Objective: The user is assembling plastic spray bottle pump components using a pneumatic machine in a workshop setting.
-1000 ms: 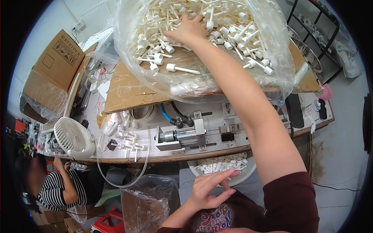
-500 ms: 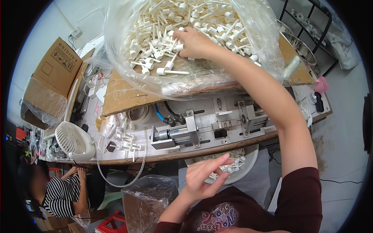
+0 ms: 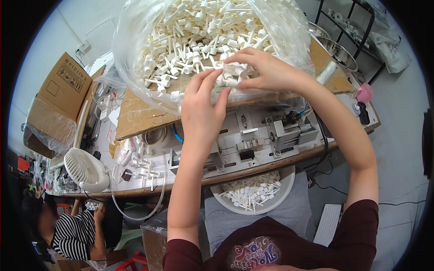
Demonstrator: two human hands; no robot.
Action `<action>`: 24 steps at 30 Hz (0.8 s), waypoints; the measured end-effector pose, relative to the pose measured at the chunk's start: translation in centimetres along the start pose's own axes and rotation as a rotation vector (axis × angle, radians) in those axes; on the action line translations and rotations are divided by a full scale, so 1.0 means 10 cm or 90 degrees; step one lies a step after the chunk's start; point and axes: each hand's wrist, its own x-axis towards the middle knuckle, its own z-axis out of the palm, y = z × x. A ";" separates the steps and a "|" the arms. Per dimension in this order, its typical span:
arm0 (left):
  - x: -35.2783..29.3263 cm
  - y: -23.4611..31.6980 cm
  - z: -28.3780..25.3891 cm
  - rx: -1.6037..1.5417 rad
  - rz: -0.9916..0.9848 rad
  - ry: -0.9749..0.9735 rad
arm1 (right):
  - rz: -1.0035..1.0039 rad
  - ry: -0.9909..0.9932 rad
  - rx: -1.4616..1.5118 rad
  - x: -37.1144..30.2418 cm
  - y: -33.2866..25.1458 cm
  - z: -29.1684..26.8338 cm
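A big clear plastic bag [image 3: 135, 67] on a cardboard box holds a heap of white plastic pump parts [image 3: 190, 40]. My right hand [image 3: 262, 70] is at the bag's front edge, fingers closed on a small bunch of white pump parts [image 3: 230, 74]. My left hand [image 3: 201, 106] is raised beside it, fingers spread, its fingertips touching the same bunch. A white bowl [image 3: 282, 196] with several white parts rests on my lap under the table edge.
A metal press fixture [image 3: 253, 144] sits on the table below the box. A small white fan [image 3: 86, 171], loose white parts [image 3: 142, 165] and cardboard boxes [image 3: 58, 95] lie left. A person in a striped shirt [image 3: 74, 235] sits lower left. Metal bowls [image 3: 339, 49] stand at right.
My right hand has pulled back from the heap to the bag's front edge with parts. My left hand has risen from my lap to meet it.
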 end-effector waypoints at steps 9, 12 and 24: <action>0.17 -0.04 0.19 0.005 -0.096 -0.116 | 0.016 0.143 0.041 -0.37 0.07 0.08; 0.18 -0.13 0.15 0.025 -0.088 -0.105 | 0.046 0.178 0.074 -0.42 -0.05 -0.03; 0.16 -0.17 0.07 -0.028 -0.084 -0.033 | 0.065 0.182 0.170 -1.55 -0.94 0.62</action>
